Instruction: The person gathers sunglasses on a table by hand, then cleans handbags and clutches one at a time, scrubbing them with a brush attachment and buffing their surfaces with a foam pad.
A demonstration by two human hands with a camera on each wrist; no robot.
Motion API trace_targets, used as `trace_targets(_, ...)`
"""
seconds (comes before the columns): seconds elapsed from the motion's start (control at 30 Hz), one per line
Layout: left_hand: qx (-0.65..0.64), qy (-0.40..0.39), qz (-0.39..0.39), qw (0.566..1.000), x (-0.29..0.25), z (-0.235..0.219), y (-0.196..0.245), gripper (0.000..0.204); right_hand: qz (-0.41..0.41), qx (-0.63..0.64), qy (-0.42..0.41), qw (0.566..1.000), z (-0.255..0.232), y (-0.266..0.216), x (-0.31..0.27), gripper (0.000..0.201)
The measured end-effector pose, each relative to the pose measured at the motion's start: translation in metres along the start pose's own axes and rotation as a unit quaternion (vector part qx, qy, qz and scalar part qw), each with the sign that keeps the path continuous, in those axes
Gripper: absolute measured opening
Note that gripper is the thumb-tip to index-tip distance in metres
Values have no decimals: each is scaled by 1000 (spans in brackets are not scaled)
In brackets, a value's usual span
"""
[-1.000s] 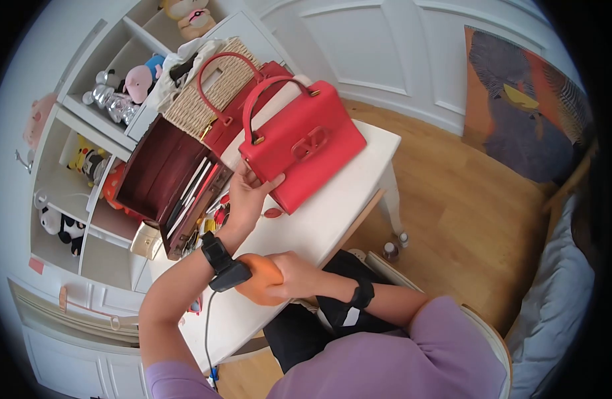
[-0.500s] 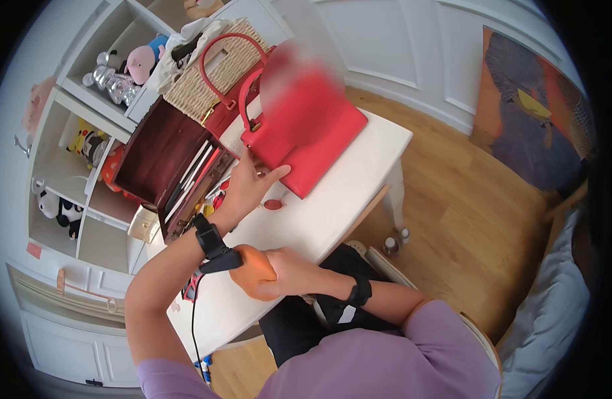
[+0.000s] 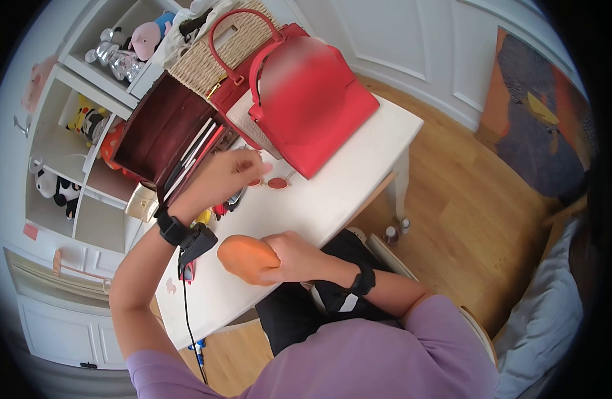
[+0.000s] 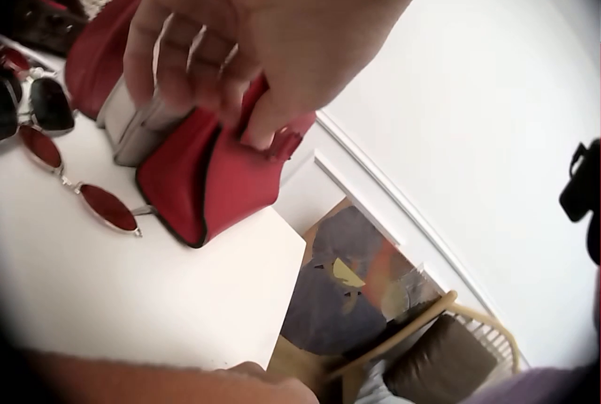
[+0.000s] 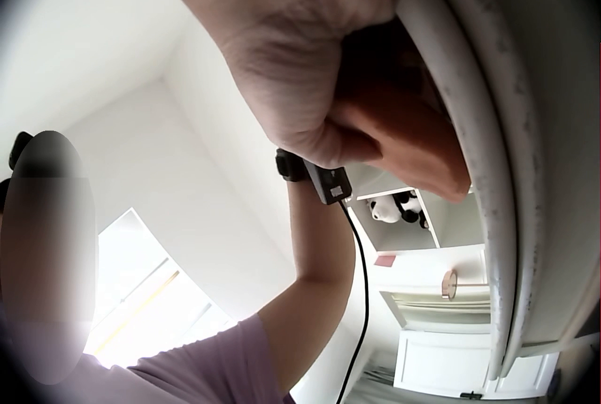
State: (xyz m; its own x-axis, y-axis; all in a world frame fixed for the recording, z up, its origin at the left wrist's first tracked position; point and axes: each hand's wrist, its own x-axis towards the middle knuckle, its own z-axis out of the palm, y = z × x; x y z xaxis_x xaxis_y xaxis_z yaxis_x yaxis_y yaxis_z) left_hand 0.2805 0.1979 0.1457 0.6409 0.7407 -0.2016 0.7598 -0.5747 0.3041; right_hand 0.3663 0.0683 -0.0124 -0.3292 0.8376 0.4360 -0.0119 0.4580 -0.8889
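Observation:
My right hand [image 3: 294, 258] grips a smooth orange pouch [image 3: 244, 259] by one end, over the near edge of the white table [image 3: 319, 219]. In the right wrist view the thumb lies along the pouch [image 5: 404, 136]. My left hand [image 3: 227, 174] hovers over the table between the wooden case and a red handbag [image 3: 319, 110], with nothing in it. Loosely bent fingers show in the left wrist view, where the hand [image 4: 254, 38] overlaps the handbag [image 4: 235, 178]. Below it lie red-lensed sunglasses [image 4: 108, 207], with dark-lensed sunglasses [image 4: 49, 103] beside them.
An open dark-red wooden case [image 3: 149, 133] holds upright flat items. Behind stand a second red bag [image 3: 236, 83] and a woven basket [image 3: 219, 53]. A small gold box [image 3: 141, 201] is at the left. A black cable [image 3: 186, 312] hangs from my left wrist.
My left hand has let go of the red handbag's lower corner and drawn back left, over the sunglasses. The right hand keeps hold of the orange pouch.

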Motion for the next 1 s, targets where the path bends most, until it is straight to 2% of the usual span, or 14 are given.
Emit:
trace_targets(0.03,-46,-73,93,992,0,9,-16,28,0,0,-4,1000,0,1,1,40)
trace_targets(0.07,-49,-70,91,992,0,21,-32,28,-9,0,3,1000,1,2,2,40)
trace_targets(0.13,25,-56,264,962,-4,45,-58,35,-13,0,-1,1000,1,3,0,40)
trace_targets(0.17,55,-90,218,970,-9,48,-68,41,-2,2,-2,1000,-2,1,1,39)
trace_targets(0.27,-3,-104,239,965,-24,54,-86,40,25,14,-15,999,-5,-5,0,39)
trace_targets(0.33,7,-70,231,970,-42,57,-93,39,40,24,-24,999,-5,-3,0,38)
trace_targets(0.43,48,-11,163,985,-65,63,-100,42,45,4,-31,999,-6,0,0,40)
trace_targets(0.5,161,85,195,964,-77,75,-107,42,41,-9,-17,999,-6,-1,0,42)
trace_targets(0.6,140,119,178,967,-95,88,-93,40,38,21,6,999,-4,-3,-1,37)
trace_targets(0.67,115,134,166,970,-102,97,-103,44,35,16,-12,999,-6,-5,-2,38)
trace_targets(0.73,161,208,56,963,-109,101,-119,44,43,9,2,999,-6,-5,-1,40)
trace_targets(0.8,194,233,20,953,-119,101,-136,44,60,6,-11,998,-6,-7,0,40)
trace_targets(0.87,272,284,-16,919,-130,100,-145,42,74,2,-25,997,-6,-7,0,40)
trace_targets(1.0,252,269,-146,918,-151,99,-168,49,99,23,-19,995,-5,-4,-2,41)
